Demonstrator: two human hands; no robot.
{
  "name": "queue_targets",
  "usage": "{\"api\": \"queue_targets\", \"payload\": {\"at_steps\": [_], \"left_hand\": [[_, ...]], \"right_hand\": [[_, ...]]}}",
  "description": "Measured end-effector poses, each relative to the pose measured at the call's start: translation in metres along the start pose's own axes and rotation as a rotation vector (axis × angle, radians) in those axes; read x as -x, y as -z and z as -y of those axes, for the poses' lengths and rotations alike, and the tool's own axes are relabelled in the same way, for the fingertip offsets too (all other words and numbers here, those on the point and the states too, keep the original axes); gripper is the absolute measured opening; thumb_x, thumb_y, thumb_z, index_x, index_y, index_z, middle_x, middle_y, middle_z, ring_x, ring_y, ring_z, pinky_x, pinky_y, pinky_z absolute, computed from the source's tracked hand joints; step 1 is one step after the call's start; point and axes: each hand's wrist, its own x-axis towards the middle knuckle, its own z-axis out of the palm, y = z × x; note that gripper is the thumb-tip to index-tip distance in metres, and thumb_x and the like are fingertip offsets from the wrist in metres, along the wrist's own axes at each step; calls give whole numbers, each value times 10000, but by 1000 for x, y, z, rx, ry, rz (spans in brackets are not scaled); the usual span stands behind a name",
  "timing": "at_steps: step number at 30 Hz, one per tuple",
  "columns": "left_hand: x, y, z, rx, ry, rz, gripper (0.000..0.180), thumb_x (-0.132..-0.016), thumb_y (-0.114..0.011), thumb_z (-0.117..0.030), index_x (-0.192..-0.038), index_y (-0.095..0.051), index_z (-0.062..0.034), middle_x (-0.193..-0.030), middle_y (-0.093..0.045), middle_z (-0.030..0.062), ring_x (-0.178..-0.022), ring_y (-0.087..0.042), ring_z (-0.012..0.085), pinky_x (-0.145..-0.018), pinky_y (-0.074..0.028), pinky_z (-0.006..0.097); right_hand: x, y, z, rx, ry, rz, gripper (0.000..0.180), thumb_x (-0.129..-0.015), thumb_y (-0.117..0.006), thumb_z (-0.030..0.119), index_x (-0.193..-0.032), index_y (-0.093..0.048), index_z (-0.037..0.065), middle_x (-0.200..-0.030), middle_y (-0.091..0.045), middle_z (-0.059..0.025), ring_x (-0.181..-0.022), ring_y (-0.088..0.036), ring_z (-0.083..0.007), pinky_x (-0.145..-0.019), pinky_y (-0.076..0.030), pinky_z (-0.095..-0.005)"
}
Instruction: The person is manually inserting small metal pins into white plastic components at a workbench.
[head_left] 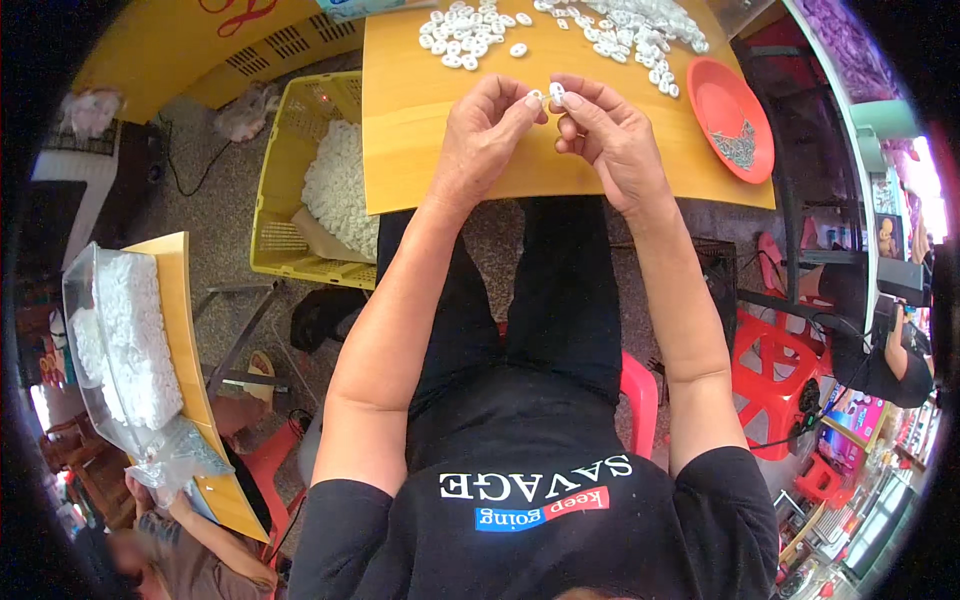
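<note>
In a cluttered room, a clear tub (80,282) stood far left and a yellow crate (330,95) of white pieces (340,190) beside the yellow tabletop (430,150), seemingly within reach. Above its near middle, the left hand (482,140) pinched a small white part (536,95) and the right hand (615,140) a white oval piece (557,91), thumbs nearly meeting, probably for fine control, though fingers hid whether the two touched. At right, a red plate (718,90) presumably kept thin metal bits (737,148) from scattering.
</note>
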Motion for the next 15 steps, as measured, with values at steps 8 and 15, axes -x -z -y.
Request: {"api": "queue_targets", "payload": {"at_steps": [8,15], "left_hand": [[0,-2,2,-38,13,-37,160,-924,-614,-159,-973,-584,-10,-859,-627,37,-812,-576,95,-761,-458,234],[-1,0,3,-20,4,-28,169,-923,-623,-167,-970,-590,-8,-863,-631,38,-813,-579,96,-762,-461,236]], "right_hand": [[2,-9,-4,510,329,-93,233,-924,-612,108,-1127,-635,-4,-861,-631,-6,-660,-549,-44,-608,-485,-192],[2,-14,-2,469,254,-77,237,-928,-611,127,-1120,-640,-9,-900,-658,-25,-674,-561,-51,-612,-490,-196]]}}
